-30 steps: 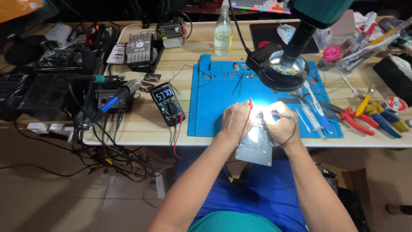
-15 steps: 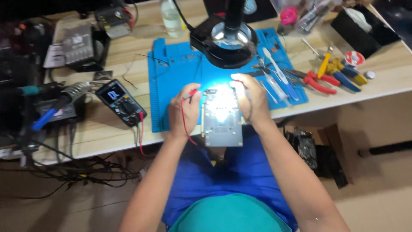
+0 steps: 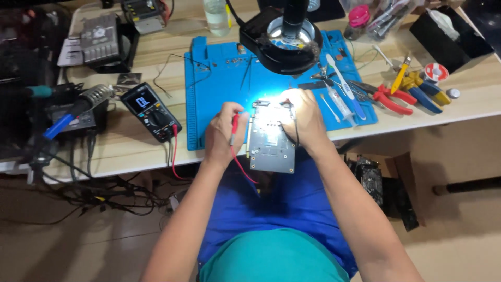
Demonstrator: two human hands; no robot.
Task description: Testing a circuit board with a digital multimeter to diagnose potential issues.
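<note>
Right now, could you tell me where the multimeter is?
In the head view, the multimeter lies on the wooden table, left of the blue mat and of the left hand, just right of the soldering iron stand.

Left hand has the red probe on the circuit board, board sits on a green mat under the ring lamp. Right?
Not quite: the mat is blue, not green, as the head view shows. The left hand does hold the red probe at the circuit board, under the ring lamp.
</note>
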